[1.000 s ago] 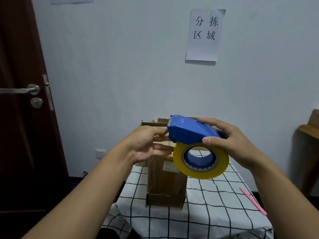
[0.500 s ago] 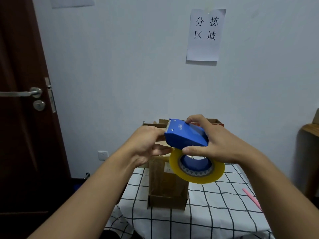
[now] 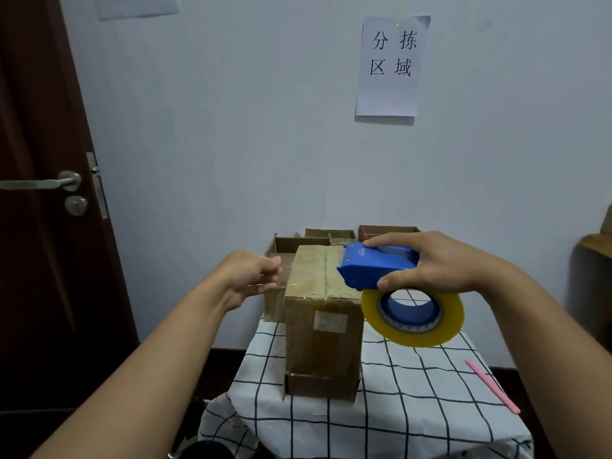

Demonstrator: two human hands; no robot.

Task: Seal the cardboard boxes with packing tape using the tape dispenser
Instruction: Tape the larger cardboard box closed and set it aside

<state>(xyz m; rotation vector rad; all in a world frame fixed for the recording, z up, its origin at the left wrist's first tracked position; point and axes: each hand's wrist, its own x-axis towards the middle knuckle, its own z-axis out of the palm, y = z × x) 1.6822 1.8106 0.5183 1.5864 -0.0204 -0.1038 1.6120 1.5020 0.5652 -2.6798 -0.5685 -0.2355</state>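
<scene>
Fingers (image 3: pixel 394 241) grip tape dispenser (image 3: pixel 377 267) — above box (image 3: pixel 323 313).

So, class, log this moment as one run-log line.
right hand: grips blue plastic tape dispenser | left hand: pinching, tape unclear | tall brown cardboard box: top seam taped
</scene>
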